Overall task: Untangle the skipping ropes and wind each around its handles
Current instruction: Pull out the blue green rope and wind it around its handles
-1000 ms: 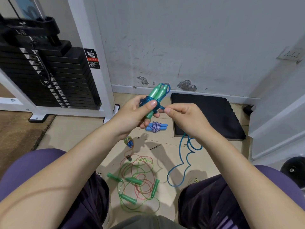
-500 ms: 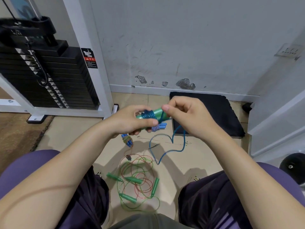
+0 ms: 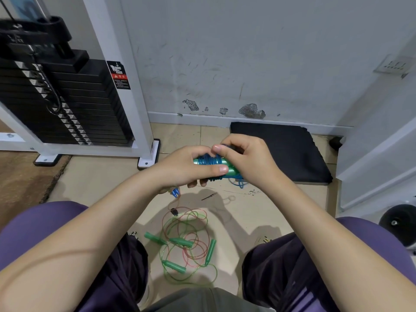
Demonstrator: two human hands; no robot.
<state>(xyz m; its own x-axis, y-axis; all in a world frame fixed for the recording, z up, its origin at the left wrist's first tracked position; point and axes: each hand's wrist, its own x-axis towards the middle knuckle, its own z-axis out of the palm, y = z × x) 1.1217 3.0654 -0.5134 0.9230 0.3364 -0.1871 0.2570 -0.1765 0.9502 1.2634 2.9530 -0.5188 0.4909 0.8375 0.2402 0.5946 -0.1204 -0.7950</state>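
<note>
My left hand (image 3: 186, 167) grips a pair of green handles (image 3: 227, 166) lying sideways, with blue rope (image 3: 210, 160) wound in several turns around them. My right hand (image 3: 245, 158) pinches the blue rope at the top of the bundle. A short loose end of blue rope (image 3: 239, 182) hangs below my right hand. On the floor between my knees lies a tangle of thin green and red ropes (image 3: 189, 242) with several small green handles (image 3: 174, 265). A small blue handle end (image 3: 175, 192) shows under my left wrist.
A black foam mat (image 3: 290, 152) lies against the wall to the right. A weight-stack machine (image 3: 58, 100) with a white frame stands at the left. A dark round weight (image 3: 398, 224) sits at the far right. My purple-clad knees flank the floor tangle.
The handle bundle has tilted from upright to sideways. The long blue loop that hung to the floor has shortened to a small end, and more turns lie on the handles.
</note>
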